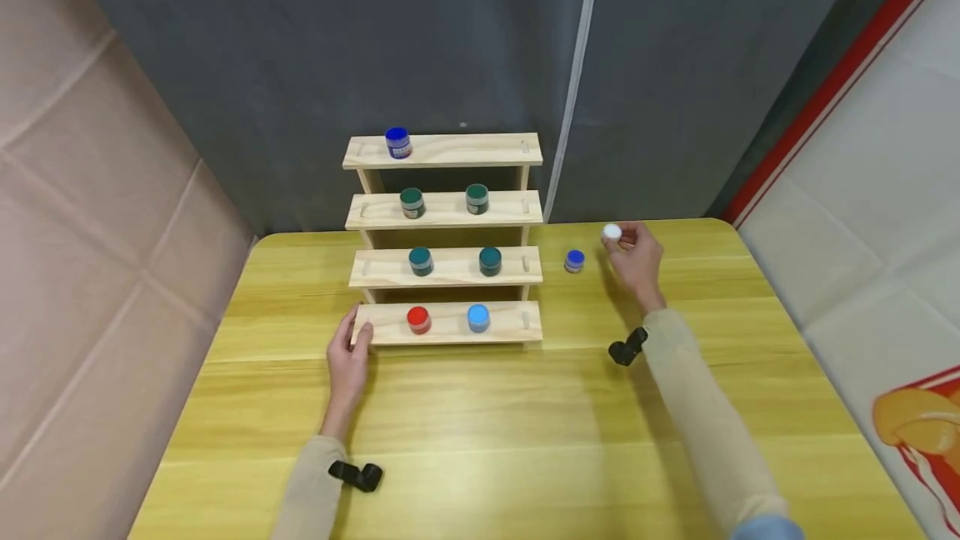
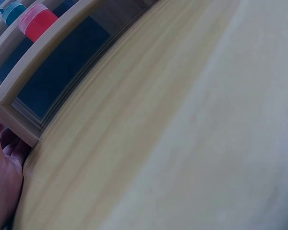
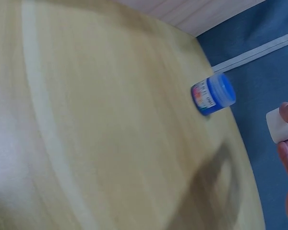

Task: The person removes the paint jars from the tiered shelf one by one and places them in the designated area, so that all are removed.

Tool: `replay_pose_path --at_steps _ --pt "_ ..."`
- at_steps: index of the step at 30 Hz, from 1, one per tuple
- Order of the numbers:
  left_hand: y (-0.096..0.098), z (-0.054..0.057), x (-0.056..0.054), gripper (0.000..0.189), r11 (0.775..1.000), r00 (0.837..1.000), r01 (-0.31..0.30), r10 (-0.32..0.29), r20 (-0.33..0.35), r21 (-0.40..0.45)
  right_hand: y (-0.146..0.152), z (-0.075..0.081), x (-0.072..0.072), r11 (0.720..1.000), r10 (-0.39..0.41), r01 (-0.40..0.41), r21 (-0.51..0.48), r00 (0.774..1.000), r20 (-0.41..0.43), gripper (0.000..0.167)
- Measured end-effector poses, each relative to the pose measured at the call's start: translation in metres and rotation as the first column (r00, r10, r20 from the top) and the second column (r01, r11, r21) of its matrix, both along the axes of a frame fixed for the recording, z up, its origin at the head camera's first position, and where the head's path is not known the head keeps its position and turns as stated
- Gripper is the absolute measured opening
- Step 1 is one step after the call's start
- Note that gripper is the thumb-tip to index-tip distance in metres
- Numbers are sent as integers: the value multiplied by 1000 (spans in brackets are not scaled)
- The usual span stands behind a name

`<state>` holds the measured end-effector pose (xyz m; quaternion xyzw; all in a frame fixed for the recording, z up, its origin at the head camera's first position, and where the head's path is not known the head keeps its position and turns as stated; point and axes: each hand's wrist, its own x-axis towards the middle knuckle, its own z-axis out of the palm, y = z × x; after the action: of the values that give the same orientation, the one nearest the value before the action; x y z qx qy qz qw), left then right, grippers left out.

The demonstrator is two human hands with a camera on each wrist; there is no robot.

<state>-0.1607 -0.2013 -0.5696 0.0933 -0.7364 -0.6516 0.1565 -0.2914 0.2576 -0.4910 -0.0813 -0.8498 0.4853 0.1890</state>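
While my left grip point(image 1: 347, 363) clasps the left end of the wooden rack's lowest shelf point(image 1: 447, 324), my right grip point(image 1: 637, 263) pinches a white jar point(image 1: 612, 232) near the far edge of the counter point(image 1: 487, 440). Between rack and white jar stands a blue-lidded jar point(image 1: 573, 262); a red jar point(image 1: 418, 320) and a light blue jar point(image 1: 477, 318) sit on that shelf.

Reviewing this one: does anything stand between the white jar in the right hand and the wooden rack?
Yes: the blue-lidded jar on the table stands between the white jar and the wooden rack; a low, straight path might meet it.
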Motion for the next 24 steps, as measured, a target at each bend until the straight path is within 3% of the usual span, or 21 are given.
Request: replay_pose_path --at_steps 15,17,24 --pt "0 0 -1 47 1000 1000 -7 7 25 7 2 -28 10 999 -19 16 42 998 67 38" --pt "1 4 0 47 1000 999 1 -2 32 13 1 -32 10 999 -26 22 45 996 80 38" --pt "8 34 11 48 1000 999 28 -27 35 -15 -2 -39 11 1000 -17 15 22 994 109 37"
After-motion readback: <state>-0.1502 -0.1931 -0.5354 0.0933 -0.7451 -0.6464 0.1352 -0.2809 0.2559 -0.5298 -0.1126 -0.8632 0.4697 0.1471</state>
